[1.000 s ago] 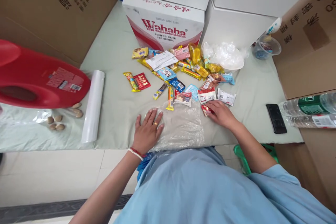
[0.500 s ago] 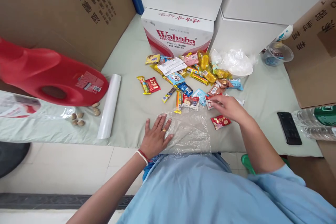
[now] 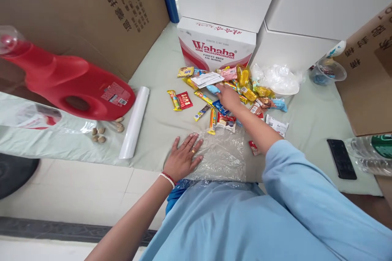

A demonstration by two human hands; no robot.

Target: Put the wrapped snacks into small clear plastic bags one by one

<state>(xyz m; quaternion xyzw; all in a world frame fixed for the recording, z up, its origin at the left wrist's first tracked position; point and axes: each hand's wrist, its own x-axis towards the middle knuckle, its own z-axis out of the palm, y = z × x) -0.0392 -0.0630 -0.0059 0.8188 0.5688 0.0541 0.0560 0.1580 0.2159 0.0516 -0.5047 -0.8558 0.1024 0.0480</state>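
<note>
My left hand (image 3: 184, 157) lies flat with fingers spread, pressing the left edge of a clear plastic bag (image 3: 225, 155) onto the cloth. Stretched forward into a heap of wrapped snacks, my right hand (image 3: 229, 98) has its fingers closed on a light blue snack packet (image 3: 212, 89). A white packet (image 3: 207, 79) touches the heap just behind it. Nearer me sit a red-and-white wrapped snack (image 3: 226, 122) and a yellow stick packet (image 3: 212, 120). To the left, a red packet (image 3: 184, 100) lies beside a yellow one (image 3: 174, 100). My right forearm partly hides another red packet (image 3: 253, 147).
A white Wahaha carton (image 3: 217, 45) stands behind the snacks. On the left are a red jug (image 3: 82, 77), a white roll (image 3: 134, 122) and several nuts (image 3: 98, 135). To the right are a white plastic bag (image 3: 280, 79), a clear tub (image 3: 329, 71), a phone (image 3: 341, 159) and bottles (image 3: 367, 147).
My right hand has moved forward and left, from the red-and-white packets to the light blue packet in the heap. My left hand stays on the plastic bag. The view has shifted slightly.
</note>
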